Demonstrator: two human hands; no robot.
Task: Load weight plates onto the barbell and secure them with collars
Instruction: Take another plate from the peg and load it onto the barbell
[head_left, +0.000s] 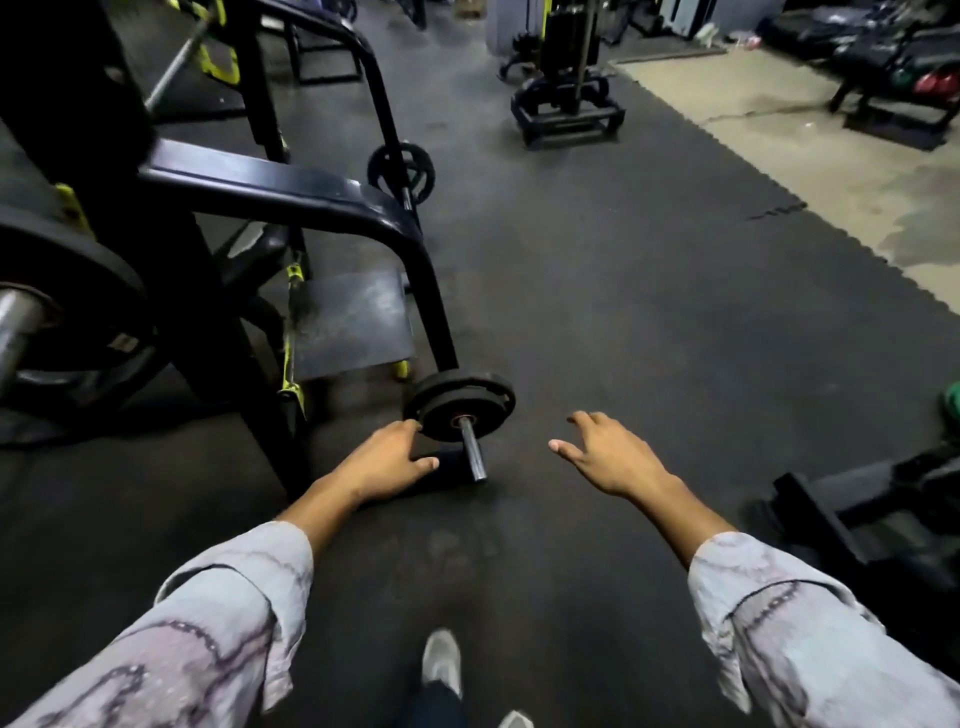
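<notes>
A barbell lies on the dark rubber floor and runs away from me under a machine frame. Its near sleeve end sticks out bare toward me. A small black weight plate sits on that sleeve. At the far end, another black plate is on the bar. My left hand is open, its fingertips at the near plate's left edge. My right hand hovers open to the right of the sleeve and holds nothing. No collar shows on the near sleeve.
A black machine frame with a footplate stands on the left, close to the barbell. A large plate on a steel sleeve is at the far left. A black rack stands ahead, a bench base on the right.
</notes>
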